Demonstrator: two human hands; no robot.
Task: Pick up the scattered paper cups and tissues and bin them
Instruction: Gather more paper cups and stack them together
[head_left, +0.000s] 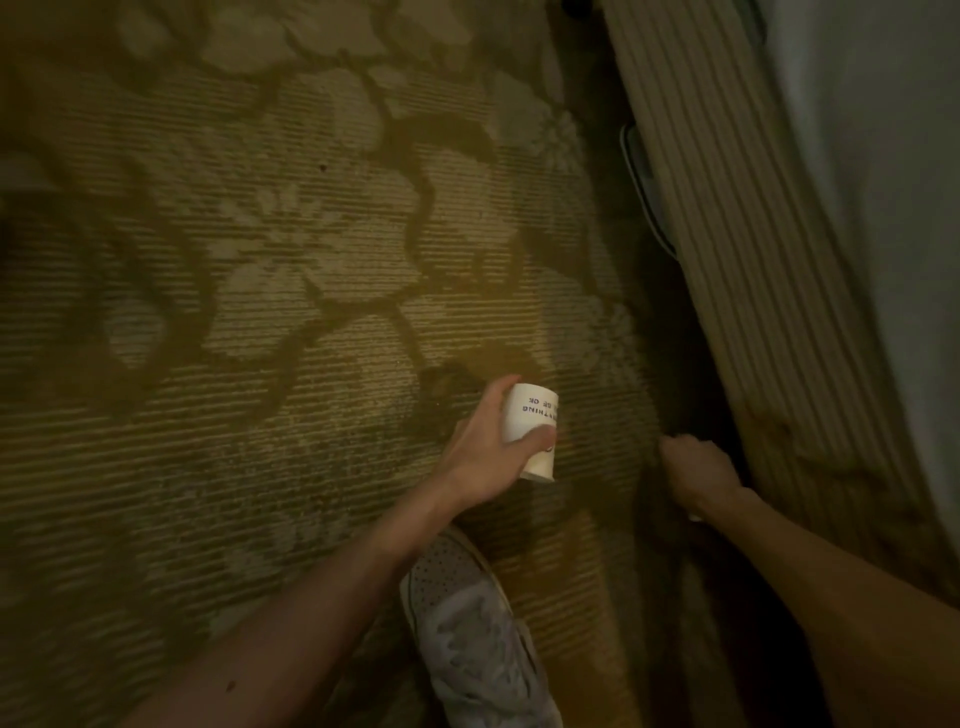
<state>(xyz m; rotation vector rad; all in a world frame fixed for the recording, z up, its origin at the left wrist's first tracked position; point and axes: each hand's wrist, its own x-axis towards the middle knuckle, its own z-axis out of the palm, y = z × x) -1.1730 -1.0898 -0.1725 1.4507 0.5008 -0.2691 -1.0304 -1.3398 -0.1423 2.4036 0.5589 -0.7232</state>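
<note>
A dim, patterned carpet (260, 312) with pale flower shapes and fine ribbing fills most of the view. Along the right side runs a ribbed, pleated bed skirt (727, 234), with pale bedding (883, 156) above it and a dark gap at its foot. A light-coloured object (644, 182) peeks out from under the skirt; what it is cannot be told. At the bottom centre, a grey-white perforated shoe (467, 623) stands on the carpet.

The left hand (483, 452) reaches forward from the lower left, its grip closed around a white paper cup (530, 431) with upside-down dark lettering, held above the carpet, thumb on the near side. The right hand (696, 467) is curled into a fist by the dark gap at the bed's edge; whether it holds anything cannot be told.
</note>
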